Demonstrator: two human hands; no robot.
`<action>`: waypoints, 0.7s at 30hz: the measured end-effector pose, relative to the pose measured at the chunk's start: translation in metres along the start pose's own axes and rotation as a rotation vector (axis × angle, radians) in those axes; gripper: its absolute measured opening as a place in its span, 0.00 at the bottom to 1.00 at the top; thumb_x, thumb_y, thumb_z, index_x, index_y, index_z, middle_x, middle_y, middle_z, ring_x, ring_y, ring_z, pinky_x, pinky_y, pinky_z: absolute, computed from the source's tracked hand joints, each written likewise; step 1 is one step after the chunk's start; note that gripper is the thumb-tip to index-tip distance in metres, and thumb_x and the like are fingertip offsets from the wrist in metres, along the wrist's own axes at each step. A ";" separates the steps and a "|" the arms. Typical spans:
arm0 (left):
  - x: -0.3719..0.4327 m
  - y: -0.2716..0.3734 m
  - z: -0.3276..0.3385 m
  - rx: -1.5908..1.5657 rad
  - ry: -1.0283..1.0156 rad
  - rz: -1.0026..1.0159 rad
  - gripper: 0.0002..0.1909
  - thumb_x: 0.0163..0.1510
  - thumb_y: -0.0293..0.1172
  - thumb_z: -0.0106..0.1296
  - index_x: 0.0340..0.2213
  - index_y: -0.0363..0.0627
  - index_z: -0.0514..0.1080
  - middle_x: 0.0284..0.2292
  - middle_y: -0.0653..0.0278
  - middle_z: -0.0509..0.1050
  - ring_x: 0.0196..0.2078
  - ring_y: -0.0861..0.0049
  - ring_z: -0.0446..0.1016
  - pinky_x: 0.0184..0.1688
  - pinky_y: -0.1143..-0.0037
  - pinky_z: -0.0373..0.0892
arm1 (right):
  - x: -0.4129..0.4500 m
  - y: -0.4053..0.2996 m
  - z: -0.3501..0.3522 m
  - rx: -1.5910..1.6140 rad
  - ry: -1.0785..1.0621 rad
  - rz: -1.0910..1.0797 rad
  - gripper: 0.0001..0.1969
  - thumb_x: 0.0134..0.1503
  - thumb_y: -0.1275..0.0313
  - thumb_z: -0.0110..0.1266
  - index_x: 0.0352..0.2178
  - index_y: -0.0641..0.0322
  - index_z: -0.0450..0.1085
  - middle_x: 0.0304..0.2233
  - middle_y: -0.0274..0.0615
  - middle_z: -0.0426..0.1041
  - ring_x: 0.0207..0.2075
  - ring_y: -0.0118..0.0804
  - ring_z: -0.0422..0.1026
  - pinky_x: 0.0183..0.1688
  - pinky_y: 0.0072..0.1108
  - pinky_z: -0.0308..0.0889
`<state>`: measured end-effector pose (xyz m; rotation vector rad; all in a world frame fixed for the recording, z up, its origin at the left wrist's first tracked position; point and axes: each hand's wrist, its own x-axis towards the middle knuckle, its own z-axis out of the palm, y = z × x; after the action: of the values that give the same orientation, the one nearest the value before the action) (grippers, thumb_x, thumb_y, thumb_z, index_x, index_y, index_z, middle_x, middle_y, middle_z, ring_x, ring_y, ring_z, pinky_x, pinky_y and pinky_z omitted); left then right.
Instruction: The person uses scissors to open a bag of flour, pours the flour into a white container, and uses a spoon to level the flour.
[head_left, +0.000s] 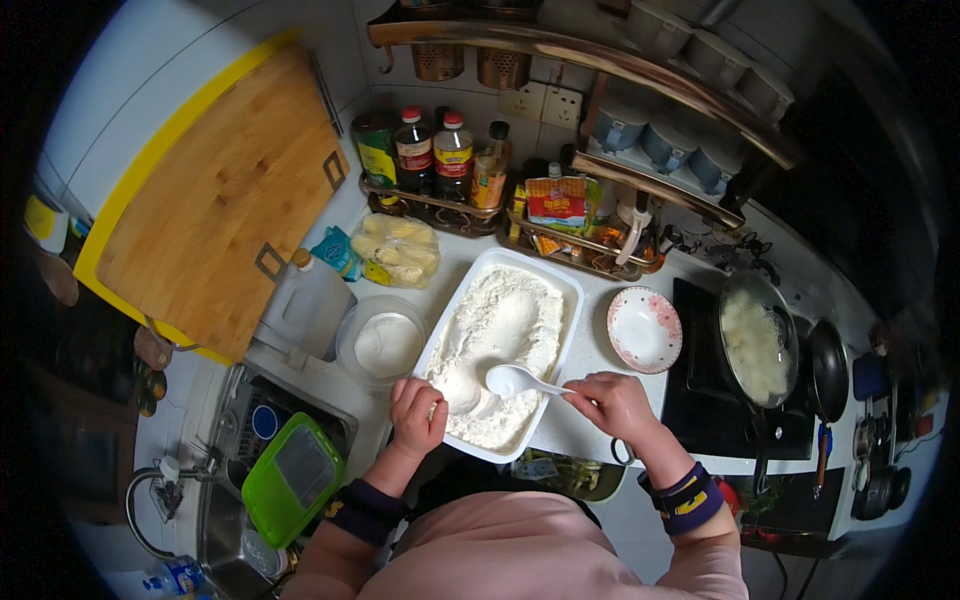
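Observation:
A white rectangular plastic tub (576, 289) holds loose white flour (517, 300), with hollows along its middle. My right hand (611, 405) grips the handle of a white spoon (514, 380), whose bowl rests at the flour near the front of the tub. Fingers curled, my left hand (418, 416) holds the tub's left rim close to its front corner. Just left of the tub stands a round clear plastic container (345, 319) with white powder inside. A white bowl with pink flowers (643, 330) sits to the tub's right.
Behind the tub are a bag of corn (397, 251) and racks with sauce bottles (454, 154) and packets. At right, a lidded pan (757, 341) sits on the black cooktop (686, 420). A sink (225, 555) with a green-rimmed lid (259, 499) lies left, below a wooden cutting board (217, 187).

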<state>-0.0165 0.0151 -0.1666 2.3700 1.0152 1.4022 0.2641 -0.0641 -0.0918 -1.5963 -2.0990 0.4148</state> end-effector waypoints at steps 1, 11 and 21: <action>-0.001 -0.001 0.000 0.002 0.003 -0.003 0.05 0.41 0.29 0.47 0.18 0.42 0.63 0.20 0.60 0.63 0.25 0.65 0.61 0.28 0.71 0.58 | 0.001 0.003 0.000 -0.016 -0.001 0.005 0.06 0.46 0.68 0.51 0.24 0.55 0.72 0.19 0.38 0.70 0.20 0.40 0.68 0.21 0.26 0.63; -0.002 -0.005 -0.004 0.012 -0.001 -0.007 0.05 0.41 0.29 0.46 0.20 0.41 0.62 0.21 0.59 0.62 0.25 0.63 0.61 0.29 0.71 0.57 | 0.028 0.034 0.010 -0.029 0.081 -0.002 0.08 0.46 0.65 0.51 0.26 0.55 0.72 0.21 0.39 0.71 0.23 0.41 0.69 0.24 0.27 0.64; -0.001 -0.006 -0.005 0.030 -0.009 -0.012 0.04 0.41 0.28 0.45 0.19 0.41 0.62 0.21 0.59 0.62 0.26 0.63 0.60 0.30 0.71 0.57 | 0.056 0.056 0.015 -0.107 0.134 0.056 0.10 0.48 0.61 0.49 0.27 0.54 0.72 0.24 0.38 0.72 0.25 0.41 0.70 0.26 0.27 0.65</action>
<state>-0.0239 0.0182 -0.1673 2.3849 1.0545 1.3805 0.2899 0.0057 -0.1220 -1.6970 -2.0098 0.2103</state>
